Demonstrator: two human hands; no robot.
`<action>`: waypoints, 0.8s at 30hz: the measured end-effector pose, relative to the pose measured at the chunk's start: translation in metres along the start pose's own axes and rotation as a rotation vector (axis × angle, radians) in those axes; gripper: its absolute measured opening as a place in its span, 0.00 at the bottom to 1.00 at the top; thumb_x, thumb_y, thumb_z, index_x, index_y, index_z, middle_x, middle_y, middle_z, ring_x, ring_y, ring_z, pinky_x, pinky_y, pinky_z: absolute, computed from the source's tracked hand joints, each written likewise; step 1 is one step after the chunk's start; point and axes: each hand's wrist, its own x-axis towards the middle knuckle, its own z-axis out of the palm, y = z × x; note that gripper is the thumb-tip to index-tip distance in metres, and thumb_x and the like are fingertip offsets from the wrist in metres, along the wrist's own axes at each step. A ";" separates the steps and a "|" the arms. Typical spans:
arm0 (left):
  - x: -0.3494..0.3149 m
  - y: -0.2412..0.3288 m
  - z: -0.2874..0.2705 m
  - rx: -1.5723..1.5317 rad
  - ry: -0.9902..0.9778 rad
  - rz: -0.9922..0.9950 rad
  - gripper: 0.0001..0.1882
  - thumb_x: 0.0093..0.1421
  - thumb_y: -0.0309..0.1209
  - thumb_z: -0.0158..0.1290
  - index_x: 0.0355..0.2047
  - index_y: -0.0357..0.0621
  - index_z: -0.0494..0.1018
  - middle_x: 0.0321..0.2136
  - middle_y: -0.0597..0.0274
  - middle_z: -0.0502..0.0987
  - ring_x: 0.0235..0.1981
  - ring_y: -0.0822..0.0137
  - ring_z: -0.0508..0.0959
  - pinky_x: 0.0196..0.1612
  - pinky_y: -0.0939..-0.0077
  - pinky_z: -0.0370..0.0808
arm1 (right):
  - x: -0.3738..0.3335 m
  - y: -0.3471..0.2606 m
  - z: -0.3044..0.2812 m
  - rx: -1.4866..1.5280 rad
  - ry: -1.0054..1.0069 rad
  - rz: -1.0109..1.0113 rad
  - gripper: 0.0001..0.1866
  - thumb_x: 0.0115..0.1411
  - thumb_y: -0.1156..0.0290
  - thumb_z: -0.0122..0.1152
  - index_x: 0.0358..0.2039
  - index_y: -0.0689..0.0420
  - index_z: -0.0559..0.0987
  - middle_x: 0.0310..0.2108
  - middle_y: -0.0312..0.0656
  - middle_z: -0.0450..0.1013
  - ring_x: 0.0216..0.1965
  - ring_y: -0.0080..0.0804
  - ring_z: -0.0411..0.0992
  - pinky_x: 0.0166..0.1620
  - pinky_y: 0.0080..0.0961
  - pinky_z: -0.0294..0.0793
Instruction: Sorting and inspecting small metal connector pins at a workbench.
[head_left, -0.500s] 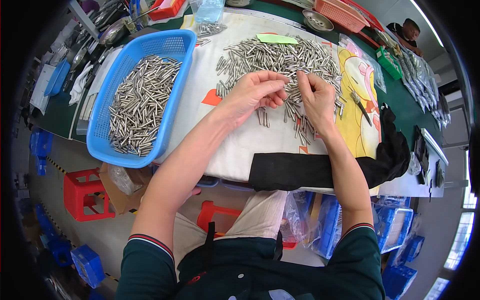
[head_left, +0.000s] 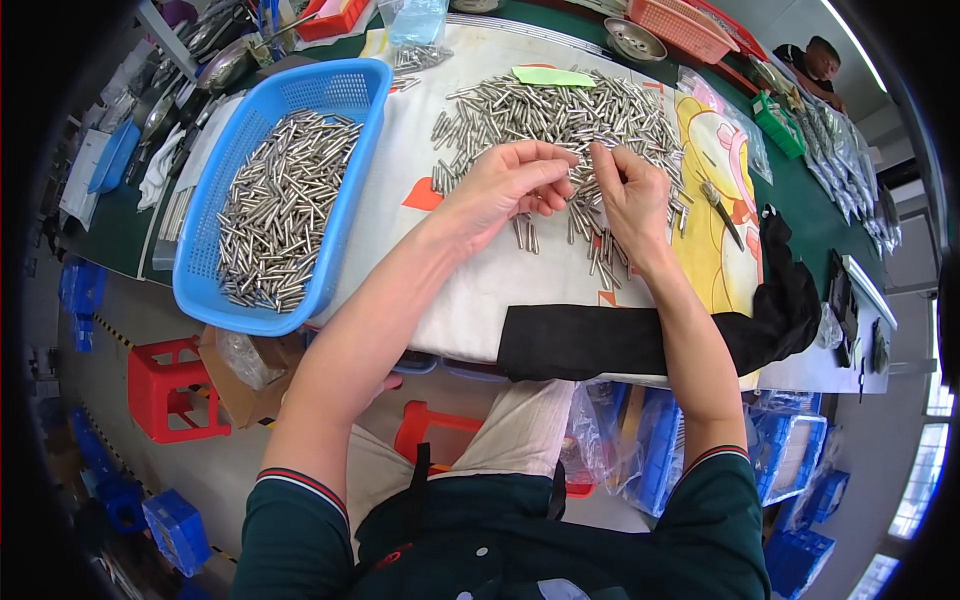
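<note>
Over the near edge of a loose pile of short silvery metal pins (head_left: 540, 115), my two hands are held close together. Thumb and forefinger of my left hand (head_left: 515, 188) are brought together, its other fingers curled below; what is in them is too small to make out. My right hand (head_left: 634, 195) is closed in a pinch, its fingertips close to those of the left. Anything within that pinch is hidden. Several loose pins (head_left: 603, 262) lie beneath the right hand. A light green slip (head_left: 553, 77) rests on top of the pile.
A blue plastic basket (head_left: 378, 110) filled with similar pins stands at the left. A black cloth sleeve (head_left: 585, 342) lies along the near table edge, under my right forearm. Tweezers (head_left: 722, 214) are right of the pile. Another person (head_left: 815, 70) sits at the far right.
The fingertips of my right hand have shifted very slightly to the left, toward my left hand. All else looks the same.
</note>
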 end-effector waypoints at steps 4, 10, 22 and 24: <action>0.000 0.000 0.001 0.006 -0.001 -0.003 0.12 0.59 0.32 0.47 0.42 0.40 0.70 0.27 0.68 0.73 0.26 0.80 0.72 0.32 0.87 0.70 | -0.001 0.000 0.000 -0.011 0.017 -0.024 0.19 0.54 0.66 0.58 0.11 0.61 0.68 0.08 0.44 0.61 0.09 0.36 0.57 0.16 0.30 0.56; -0.003 0.003 0.002 0.019 0.002 0.000 0.12 0.59 0.32 0.47 0.41 0.40 0.70 0.27 0.68 0.73 0.26 0.80 0.72 0.33 0.87 0.70 | -0.002 -0.001 0.001 -0.003 0.006 -0.027 0.19 0.54 0.66 0.58 0.11 0.61 0.69 0.08 0.44 0.61 0.09 0.38 0.58 0.16 0.31 0.57; -0.001 0.006 0.000 -0.111 0.083 0.204 0.13 0.60 0.33 0.45 0.38 0.35 0.70 0.23 0.68 0.71 0.23 0.79 0.70 0.30 0.87 0.69 | 0.004 0.006 -0.004 0.355 0.010 0.273 0.23 0.59 0.64 0.52 0.12 0.65 0.64 0.10 0.30 0.52 0.16 0.16 0.48 0.18 0.22 0.49; -0.001 0.006 0.000 -0.117 0.102 0.213 0.13 0.60 0.33 0.45 0.38 0.35 0.70 0.23 0.67 0.71 0.23 0.79 0.70 0.30 0.87 0.69 | 0.003 0.003 -0.004 0.339 -0.018 0.271 0.22 0.59 0.64 0.52 0.12 0.64 0.64 0.10 0.30 0.53 0.16 0.16 0.48 0.18 0.22 0.49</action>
